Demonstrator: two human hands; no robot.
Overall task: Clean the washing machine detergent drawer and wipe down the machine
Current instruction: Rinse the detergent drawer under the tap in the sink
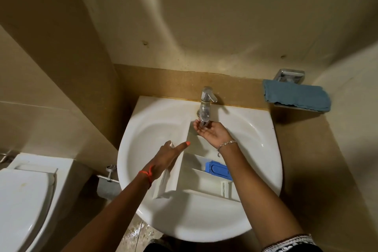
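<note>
The white detergent drawer (196, 180) lies in the white sink (143, 139), its long side reaching up toward the tap (205, 106). A blue insert (217, 170) sits in its right compartment. My left hand (166, 157) grips the drawer's left wall, index finger stretched out along the rim. My right hand (210, 132) is cupped, palm up, directly under the tap's spout above the drawer's far end, fingers apart and holding nothing. Whether water is running I cannot tell.
A folded blue cloth (296, 98) rests on a chrome wall shelf (289, 75) at the right. A white toilet (26, 200) stands at the lower left. The floor (139, 233) below the sink looks wet.
</note>
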